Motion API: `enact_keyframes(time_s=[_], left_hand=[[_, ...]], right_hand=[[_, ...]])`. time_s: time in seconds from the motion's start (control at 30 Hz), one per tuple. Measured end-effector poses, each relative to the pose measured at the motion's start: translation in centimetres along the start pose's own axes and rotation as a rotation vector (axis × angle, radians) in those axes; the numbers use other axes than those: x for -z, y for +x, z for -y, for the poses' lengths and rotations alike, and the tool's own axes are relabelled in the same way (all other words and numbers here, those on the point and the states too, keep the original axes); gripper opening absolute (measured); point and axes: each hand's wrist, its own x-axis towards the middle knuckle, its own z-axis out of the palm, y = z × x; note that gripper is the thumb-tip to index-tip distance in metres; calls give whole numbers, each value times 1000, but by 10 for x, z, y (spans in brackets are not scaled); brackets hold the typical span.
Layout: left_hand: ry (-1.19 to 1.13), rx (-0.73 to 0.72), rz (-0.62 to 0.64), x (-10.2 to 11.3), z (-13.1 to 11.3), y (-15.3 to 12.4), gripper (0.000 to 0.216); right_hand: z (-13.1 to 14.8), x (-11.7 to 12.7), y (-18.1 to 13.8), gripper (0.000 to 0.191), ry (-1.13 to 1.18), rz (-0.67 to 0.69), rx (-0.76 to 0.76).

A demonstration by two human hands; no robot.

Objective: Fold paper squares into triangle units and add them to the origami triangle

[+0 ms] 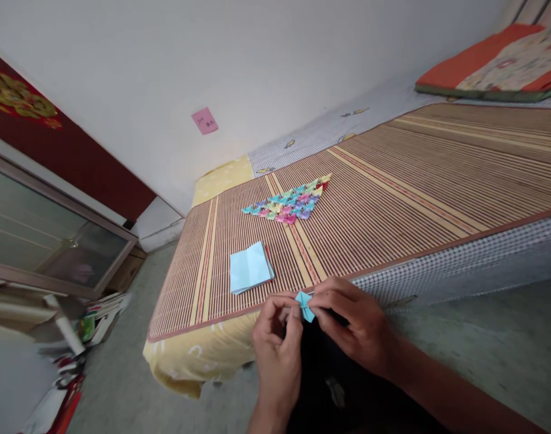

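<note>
A small piece of folded blue paper (306, 307) is pinched between both hands, just off the front edge of the bed. My left hand (279, 337) has its thumb and fingers closed on the paper's left side. On the right side, my right hand (350, 322) grips it with thumb and fingertips. Beyond my left hand lies a stack of light blue square paper sheets (249, 269), with red showing at its edge. Farther back, many small folded paper pieces (288, 202) in several colours lie grouped in rows.
A striped bamboo mat (393, 175) covers the bed, over a yellow cloth (203, 355). Folded orange bedding (492, 63) sits at the far right. A pink note (204, 120) is on the wall. Papers and clutter (94, 316) stand on the floor at left, by a glass-fronted cabinet (53, 223).
</note>
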Motion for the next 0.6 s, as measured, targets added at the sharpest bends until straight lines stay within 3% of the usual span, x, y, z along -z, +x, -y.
enact_keyframes(time_s=[0.17, 0.33, 0.47, 0.6], left_hand=[[-113, 85, 20, 3, 6, 3, 17], [-519, 283, 65, 2, 15, 8, 14], [-568, 337, 73, 2, 15, 9, 14], [-636, 402, 70, 2, 10, 9, 18]], right_hand=[[6, 4, 3, 16, 167, -93, -144], [3, 6, 0, 10, 334, -128, -313], [1, 5, -3, 10, 332, -130, -293], [0, 2, -4, 16, 221, -98, -132]])
